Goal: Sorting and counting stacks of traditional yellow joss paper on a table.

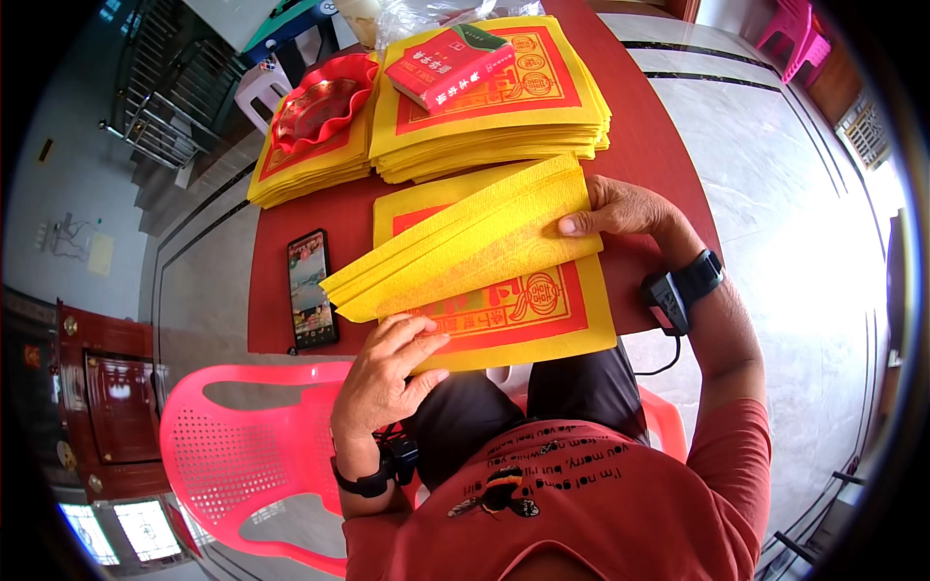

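My right hand (625, 210) grips the right end of a folded bundle of yellow joss paper (465, 240), thumb on top and the other fingers mostly hidden behind it. The bundle slants down to the left, its layers fanned at the fold. Under it lies flat joss paper (588, 305) with a red and gold print, its near edge reaching the table's front. At that paper's near left corner is my left hand (392, 370), fingers spread over the print and thumb apart, below the bundle's lower end.
A smartphone (312, 290) with a lit screen lies left on the red table (654, 145). Behind are two joss paper stacks, one bearing a red book (450, 65), the other a red scalloped dish (323, 105). A pink plastic chair (240, 443) stands at the left.
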Motion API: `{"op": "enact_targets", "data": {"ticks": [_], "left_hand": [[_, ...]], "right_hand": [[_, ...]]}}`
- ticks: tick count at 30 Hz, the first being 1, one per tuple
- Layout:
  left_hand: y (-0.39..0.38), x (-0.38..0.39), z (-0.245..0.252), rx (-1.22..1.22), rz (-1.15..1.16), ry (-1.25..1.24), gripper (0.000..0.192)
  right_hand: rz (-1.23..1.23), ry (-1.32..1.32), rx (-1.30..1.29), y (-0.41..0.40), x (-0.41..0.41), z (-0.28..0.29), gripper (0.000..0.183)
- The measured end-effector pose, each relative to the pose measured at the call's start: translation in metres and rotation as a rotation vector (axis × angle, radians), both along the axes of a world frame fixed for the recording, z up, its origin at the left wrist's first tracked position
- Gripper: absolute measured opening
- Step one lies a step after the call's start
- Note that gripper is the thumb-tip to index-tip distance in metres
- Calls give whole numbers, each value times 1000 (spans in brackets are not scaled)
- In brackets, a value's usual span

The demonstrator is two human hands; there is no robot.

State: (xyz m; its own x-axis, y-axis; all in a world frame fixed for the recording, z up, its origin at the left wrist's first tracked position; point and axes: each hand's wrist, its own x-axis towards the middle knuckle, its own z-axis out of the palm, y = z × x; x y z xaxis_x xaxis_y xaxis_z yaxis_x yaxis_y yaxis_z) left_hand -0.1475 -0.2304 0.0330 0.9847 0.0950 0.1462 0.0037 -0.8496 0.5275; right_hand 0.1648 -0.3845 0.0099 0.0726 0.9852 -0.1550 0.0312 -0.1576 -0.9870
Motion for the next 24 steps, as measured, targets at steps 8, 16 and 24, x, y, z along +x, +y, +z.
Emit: {"op": "enact_targets", "data": {"ticks": [8,16,24], "left_hand": [[-2,2,2,13,2,-15,36],[-4,4,3,30,10,-32,36],[-5,5,0,58,28,-32,35]], "right_hand": [[27,6,-63,0,4,-1,54],[-3,-38,-2,1,2,-2,45],[6,-21,6,1,2,-2,46]]}}
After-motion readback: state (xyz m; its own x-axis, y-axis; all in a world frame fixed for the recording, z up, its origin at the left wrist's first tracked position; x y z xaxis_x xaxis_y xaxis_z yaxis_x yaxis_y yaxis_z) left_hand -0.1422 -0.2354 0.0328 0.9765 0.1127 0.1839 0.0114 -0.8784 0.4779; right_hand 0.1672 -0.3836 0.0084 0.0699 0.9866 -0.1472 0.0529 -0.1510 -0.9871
